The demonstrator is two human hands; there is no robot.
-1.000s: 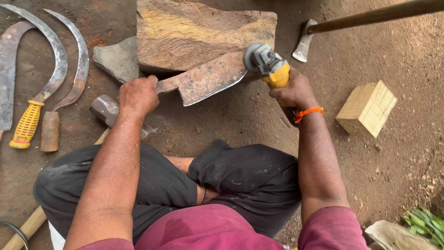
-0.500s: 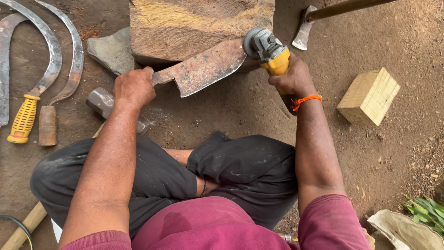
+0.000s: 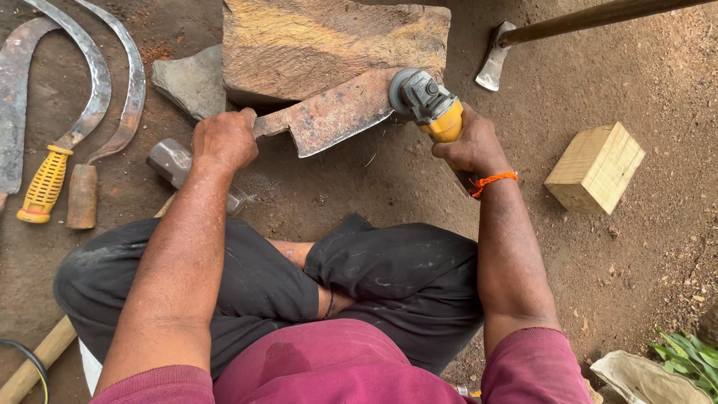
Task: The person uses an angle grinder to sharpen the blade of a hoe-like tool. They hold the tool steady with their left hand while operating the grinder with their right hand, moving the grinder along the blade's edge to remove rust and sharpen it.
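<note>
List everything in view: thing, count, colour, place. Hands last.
Cleaver blade: one, rusty grey, across the wood block's front edge.
Angle grinder: one, yellow and grey, disc at the blade's tip.
Wood block: one, brown, top centre.
Flat stone: one, grey, left of the block.
Sickles: two, grey blades, far left.
Hammer: one, grey head, on the ground by the left wrist.
Axe: one, top right.
Wooden cube: one, pale, right.
Left hand: grips the blade's tang.
Right hand: holds the grinder.
</note>
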